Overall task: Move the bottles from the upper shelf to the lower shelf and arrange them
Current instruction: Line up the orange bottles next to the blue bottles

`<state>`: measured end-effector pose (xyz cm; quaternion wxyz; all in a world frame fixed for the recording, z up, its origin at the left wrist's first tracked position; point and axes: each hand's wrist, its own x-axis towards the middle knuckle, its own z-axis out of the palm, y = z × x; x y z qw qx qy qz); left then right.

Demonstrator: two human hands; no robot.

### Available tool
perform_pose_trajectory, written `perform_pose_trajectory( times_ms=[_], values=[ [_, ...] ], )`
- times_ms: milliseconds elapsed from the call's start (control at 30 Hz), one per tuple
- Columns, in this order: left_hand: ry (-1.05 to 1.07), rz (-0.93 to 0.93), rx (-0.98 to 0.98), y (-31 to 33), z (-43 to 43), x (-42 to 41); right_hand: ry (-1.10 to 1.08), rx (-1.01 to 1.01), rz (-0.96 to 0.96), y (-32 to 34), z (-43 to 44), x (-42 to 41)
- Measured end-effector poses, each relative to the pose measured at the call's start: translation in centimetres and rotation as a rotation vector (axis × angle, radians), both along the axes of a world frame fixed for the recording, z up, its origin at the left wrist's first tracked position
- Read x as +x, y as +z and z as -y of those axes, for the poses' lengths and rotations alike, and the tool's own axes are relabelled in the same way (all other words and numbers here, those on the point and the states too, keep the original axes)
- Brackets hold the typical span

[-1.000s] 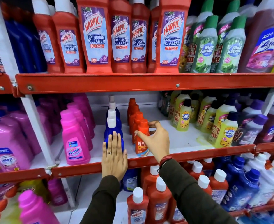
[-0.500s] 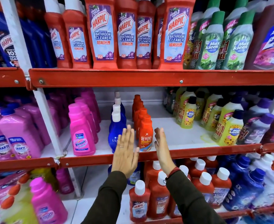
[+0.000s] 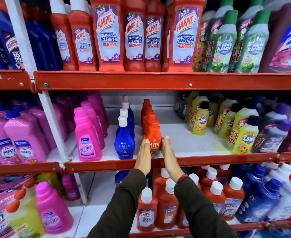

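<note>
An orange Revive bottle stands at the front of a row of orange bottles on the middle shelf. My left hand lies flat against its left side and my right hand flat against its right side, so the bottle is pressed between both palms. Just to the left, a row of blue Ujala bottles with white caps runs front to back. Red Harpic bathroom cleaner bottles stand on the upper shelf.
Pink Vanish bottles line up left of the blue row. Yellow Max Kleen bottles stand to the right, with bare white shelf between them and the orange row. Red Harpic bottles fill the shelf below.
My left hand has moved off the blue bottles to the orange row. Both hands, flat and apart half a second ago, now close in on the front Revive bottle from either side.
</note>
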<state>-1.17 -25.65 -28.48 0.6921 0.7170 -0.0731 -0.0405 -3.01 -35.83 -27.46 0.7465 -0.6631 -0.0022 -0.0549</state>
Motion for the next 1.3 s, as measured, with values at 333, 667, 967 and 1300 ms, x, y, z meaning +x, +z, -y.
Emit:
perform_pose_trajectory(
  times_ms=[333, 667, 967, 1300],
  values=[
    [0.023, 0.069, 0.051, -0.3, 0.1, 0.1, -0.040, -0.001, 0.039, 0.3, -0.1, -0.5],
    [0.441, 0.562, -0.041, -0.3, -3.5, -3.1, -0.371, -0.060, 0.451, -1.5, -5.2, -2.7],
    [0.335, 0.021, -0.298, 0.4, -8.4, -0.1, 0.025, 0.023, 0.061, -1.1, -9.7, 0.1],
    [0.243, -0.025, -0.246, 0.0, -8.9, 0.9, 0.043, -0.001, 0.033, -0.7, -10.0, 0.0]
  ],
)
